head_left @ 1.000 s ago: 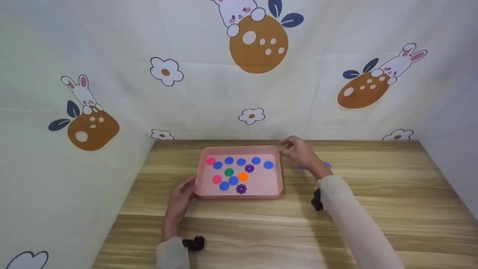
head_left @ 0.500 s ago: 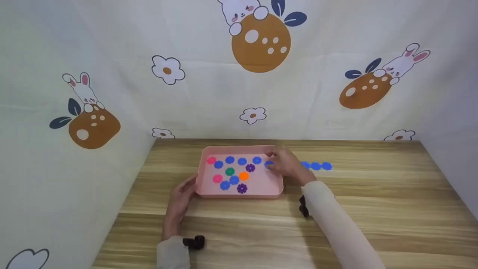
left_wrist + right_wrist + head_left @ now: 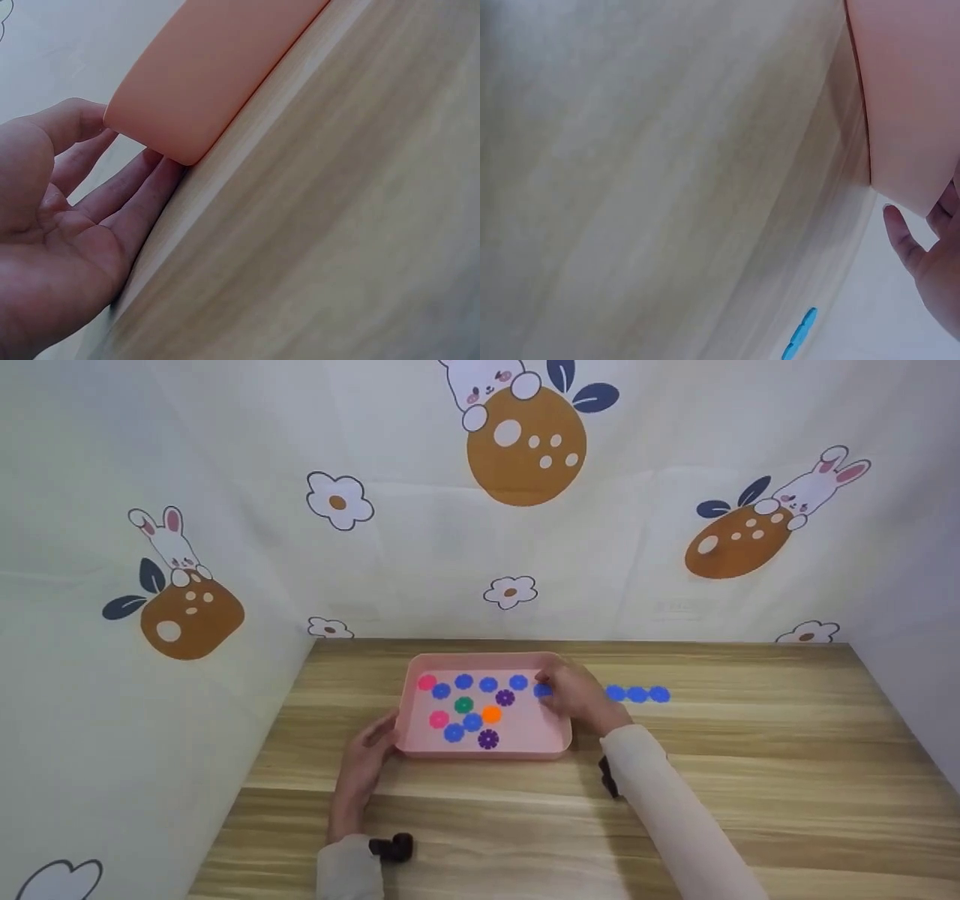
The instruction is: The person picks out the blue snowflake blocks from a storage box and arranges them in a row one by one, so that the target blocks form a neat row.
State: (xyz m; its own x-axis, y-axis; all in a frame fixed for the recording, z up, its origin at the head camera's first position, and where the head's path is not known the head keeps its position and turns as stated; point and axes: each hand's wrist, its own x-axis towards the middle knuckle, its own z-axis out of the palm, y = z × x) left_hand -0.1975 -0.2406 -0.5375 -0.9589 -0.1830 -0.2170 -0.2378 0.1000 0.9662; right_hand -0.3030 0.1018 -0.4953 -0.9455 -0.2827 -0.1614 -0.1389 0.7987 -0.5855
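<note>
A shallow pink tray sits on the table, with flower-shaped plastic discs in blue, pink, purple, green and orange spread over its floor. My left hand touches the tray's left side. In the left wrist view, the fingertips of that hand meet the tray's corner and rim. My right hand reaches over the tray's right wall, thumb and index finger around a blue flower-shaped disc. In the right wrist view, the tray wall hides most fingers of that hand; one finger extends outside it.
Right of the tray, several blue discs lie in a touching row on the wooden table. A pale curtain printed with rabbits and flowers hangs behind and along both sides.
My right hand has moved left and down from the tray's far right corner to the rightmost blue disc inside. The blue row on the table is now uncovered. My left hand stays put.
</note>
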